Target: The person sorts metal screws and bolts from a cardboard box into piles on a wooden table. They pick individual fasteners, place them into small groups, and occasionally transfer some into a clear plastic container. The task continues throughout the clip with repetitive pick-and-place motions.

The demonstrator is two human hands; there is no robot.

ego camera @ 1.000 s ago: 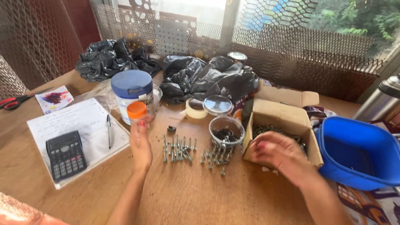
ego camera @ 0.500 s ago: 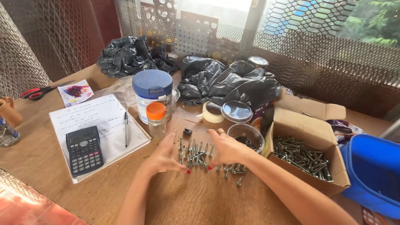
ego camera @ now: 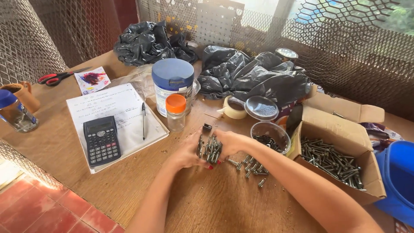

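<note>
At the centre of the frame, the left hand [ego camera: 186, 154] and the right hand [ego camera: 231, 143] cup a bunch of bolts [ego camera: 208, 149] on the counter [ego camera: 207, 198], with the fingers curled together around it from both sides. More loose bolts [ego camera: 252, 166] lie just right of the hands. A cardboard box [ego camera: 340, 151] with long bolts stands at the right, and a calculator [ego camera: 101, 140] lies on a notepad [ego camera: 114, 112] at the left.

Wooden table [ego camera: 56, 142], mesh walls [ego camera: 345, 56]
</note>
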